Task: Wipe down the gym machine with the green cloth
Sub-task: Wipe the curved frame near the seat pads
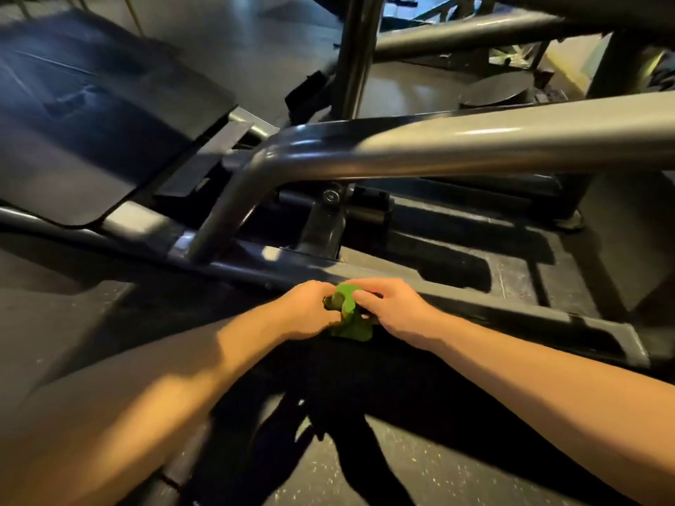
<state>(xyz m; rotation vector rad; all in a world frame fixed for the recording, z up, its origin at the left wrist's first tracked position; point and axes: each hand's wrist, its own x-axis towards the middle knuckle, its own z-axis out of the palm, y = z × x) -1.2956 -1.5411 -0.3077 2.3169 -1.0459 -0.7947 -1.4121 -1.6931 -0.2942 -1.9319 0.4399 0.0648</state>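
Note:
A bunched green cloth [349, 317] sits low in the middle of the head view, against the dark bottom rail [511, 308] of the gym machine. My left hand [305, 310] grips the cloth from the left with curled fingers. My right hand [394, 310] holds it from the right, thumb and fingers curled over the top. Much of the cloth is hidden between both hands. The machine's thick grey tube [475, 147] bends across above the hands.
A black padded seat [95, 115] lies at the upper left. An upright steel post [356, 52] rises behind the tube, with a round weight plate [498, 91] on the floor at the upper right. Speckled rubber flooring [456, 469] is under my arms.

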